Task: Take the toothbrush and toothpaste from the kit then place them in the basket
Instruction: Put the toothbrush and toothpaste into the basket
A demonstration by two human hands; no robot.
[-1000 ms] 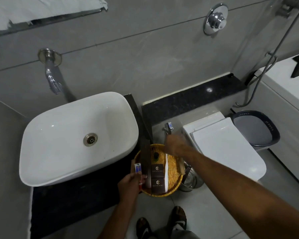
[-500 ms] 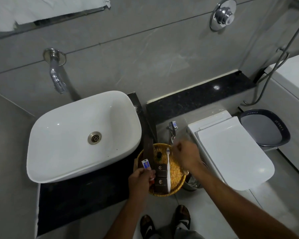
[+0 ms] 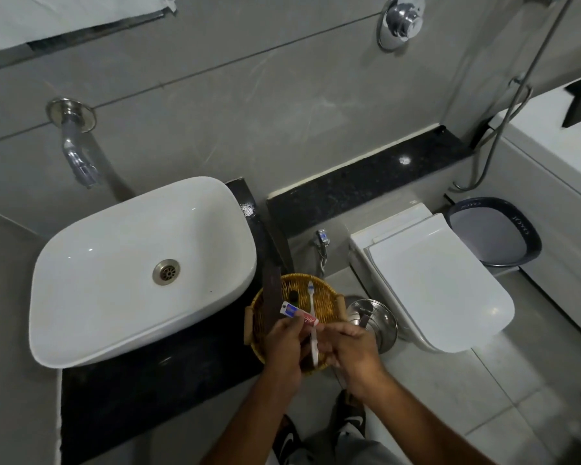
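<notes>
A round wicker basket [image 3: 331,297] sits on the black counter's right end. A white toothbrush [image 3: 311,298] lies inside it, head pointing away from me, its handle running down between my hands. My left hand [image 3: 282,345] holds a small white, blue and red toothpaste tube [image 3: 298,314] above the basket. My right hand [image 3: 351,347] is beside it, fingertips pinching the tube's red end. A long dark brown box [image 3: 271,297] leans at the basket's left side, next to a small dark bottle [image 3: 294,295]. My hands hide the basket's near part.
A white sink [image 3: 141,273] fills the counter [image 3: 141,397] to the left, under a wall tap [image 3: 78,159]. Right of the basket stand a steel lidded bin [image 3: 373,317], a closed white toilet [image 3: 433,286] and a dark-rimmed bin [image 3: 493,229]. My shoes are below.
My right hand set the toothbrush in the basket, let go, then drew back to meet my left hand at the toothpaste. The left hand has turned the tube over the basket.
</notes>
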